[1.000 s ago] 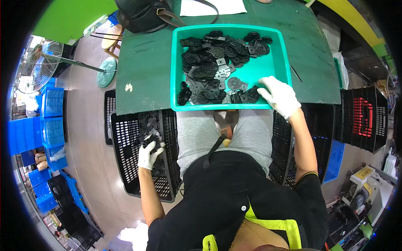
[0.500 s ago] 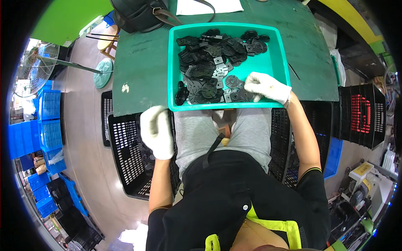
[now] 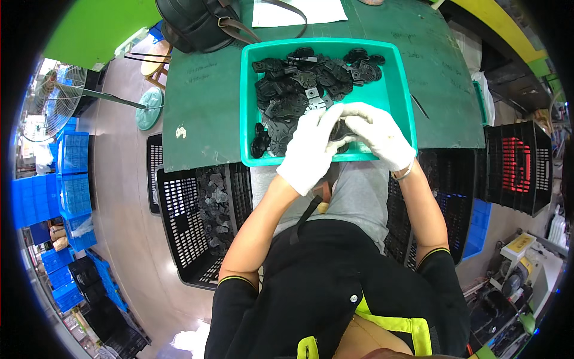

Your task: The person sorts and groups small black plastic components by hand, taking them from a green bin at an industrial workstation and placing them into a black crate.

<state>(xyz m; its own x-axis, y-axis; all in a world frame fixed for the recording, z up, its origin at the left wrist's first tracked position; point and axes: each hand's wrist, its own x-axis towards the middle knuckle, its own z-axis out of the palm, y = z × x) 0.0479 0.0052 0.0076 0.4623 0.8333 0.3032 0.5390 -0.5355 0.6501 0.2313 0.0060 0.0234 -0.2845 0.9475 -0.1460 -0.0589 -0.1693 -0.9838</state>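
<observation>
A shallow teal tray (image 3: 387,78) on the table holds a heap of flat black parts (image 3: 287,105), some rounded with holes. My gloved left hand (image 3: 310,149) and gloved right hand (image 3: 379,136) meet over the tray's near edge. Between their curled fingertips shows a dark rounded part (image 3: 342,130), largely covered by the white gloves. Both hands are closed round it, thumbs and fingers almost touching.
The tray stands on a green table (image 3: 203,119). A black bag (image 3: 194,24) and white paper (image 3: 299,12) lie behind it. Below the table edge, left of my legs, a black crate (image 3: 179,209) holds more dark pieces. Another black crate (image 3: 517,167) stands far right.
My left hand has come up from above the left crate to the tray, meeting the right. My right hand has lifted off the parts, and a dark part now shows between both hands.
</observation>
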